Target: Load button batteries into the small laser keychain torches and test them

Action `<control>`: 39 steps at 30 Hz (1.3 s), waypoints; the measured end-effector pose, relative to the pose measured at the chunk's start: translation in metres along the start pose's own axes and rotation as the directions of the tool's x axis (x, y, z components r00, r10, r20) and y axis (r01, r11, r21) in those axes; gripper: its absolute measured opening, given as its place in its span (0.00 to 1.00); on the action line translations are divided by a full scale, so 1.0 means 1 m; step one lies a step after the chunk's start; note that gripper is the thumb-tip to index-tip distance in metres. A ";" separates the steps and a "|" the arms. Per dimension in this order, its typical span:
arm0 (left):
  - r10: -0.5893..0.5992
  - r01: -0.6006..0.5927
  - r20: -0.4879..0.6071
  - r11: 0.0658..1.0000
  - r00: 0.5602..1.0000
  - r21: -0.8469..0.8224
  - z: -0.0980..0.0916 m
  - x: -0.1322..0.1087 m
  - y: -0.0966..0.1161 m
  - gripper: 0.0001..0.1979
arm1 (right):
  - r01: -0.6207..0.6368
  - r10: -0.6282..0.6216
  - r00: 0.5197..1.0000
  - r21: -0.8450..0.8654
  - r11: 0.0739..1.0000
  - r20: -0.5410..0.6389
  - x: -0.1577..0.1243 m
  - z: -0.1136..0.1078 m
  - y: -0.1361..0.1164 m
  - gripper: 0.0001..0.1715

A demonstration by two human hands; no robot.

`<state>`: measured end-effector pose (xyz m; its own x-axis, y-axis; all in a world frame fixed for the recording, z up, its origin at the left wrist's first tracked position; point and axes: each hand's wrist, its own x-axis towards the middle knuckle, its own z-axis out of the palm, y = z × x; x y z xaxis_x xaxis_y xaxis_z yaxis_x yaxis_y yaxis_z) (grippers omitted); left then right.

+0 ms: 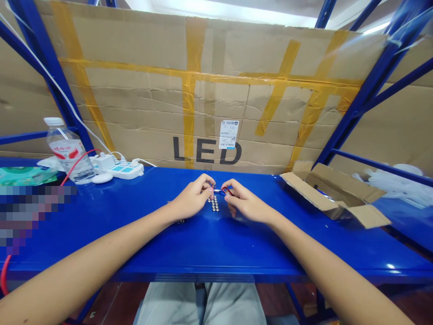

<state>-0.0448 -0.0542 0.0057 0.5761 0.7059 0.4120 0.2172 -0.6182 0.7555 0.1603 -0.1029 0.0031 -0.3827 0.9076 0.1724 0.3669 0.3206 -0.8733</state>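
Note:
My left hand and my right hand face each other over the blue table, fingers pinched. Between them is a small silvery cylindrical part, whose exact kind is too small to tell. The left fingertips close on its left end. Red and blue wires run from its right side into my right hand's pinch. Just below, small round metal pieces stand in two short rows on the table. Other small metal pieces lie partly hidden under my left wrist.
An opened cardboard box sits at the right, near a bundle of clear plastic. At the left are a water bottle and a white power strip with plugs. A large cardboard sheet stands behind the blue table.

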 end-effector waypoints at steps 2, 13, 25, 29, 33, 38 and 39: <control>-0.021 0.021 0.018 1.000 1.000 -0.010 0.001 0.000 0.001 0.05 | 0.030 -0.031 1.000 -0.081 0.996 -0.006 0.000 0.001 0.001 0.10; 0.059 -0.075 0.137 0.990 0.989 0.117 0.006 -0.006 -0.001 0.17 | 0.007 -0.015 0.999 -0.199 0.980 -0.037 0.003 0.009 0.003 0.13; 0.133 -0.174 0.179 0.957 0.975 0.233 0.004 -0.005 0.007 0.13 | -0.064 0.056 0.997 0.147 0.987 0.059 0.001 0.009 0.003 0.17; 0.100 -0.143 0.182 0.960 0.978 0.239 0.005 -0.005 0.005 0.13 | -0.062 0.056 0.998 0.178 0.982 0.042 0.003 0.009 0.003 0.18; 0.089 -0.128 0.178 0.966 0.980 0.224 0.007 -0.006 0.004 0.15 | 0.042 -0.053 0.996 -0.147 0.988 -0.070 0.004 0.009 0.005 0.15; 0.078 -0.113 0.162 0.969 0.984 0.218 0.011 -0.006 0.001 0.13 | 0.099 -0.164 0.980 -0.431 0.897 -0.115 0.004 0.013 0.007 0.14; 0.082 -0.114 0.151 0.970 0.985 0.214 0.012 -0.005 0.000 0.13 | 0.092 -0.161 0.979 -0.440 0.893 -0.124 0.004 0.015 0.007 0.14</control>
<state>-0.0384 -0.0621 -0.0030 0.7046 0.5923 0.3907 0.3141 -0.7541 0.5769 0.1487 -0.1007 -0.0093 -0.3290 0.8705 0.3662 0.6657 0.4888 -0.5639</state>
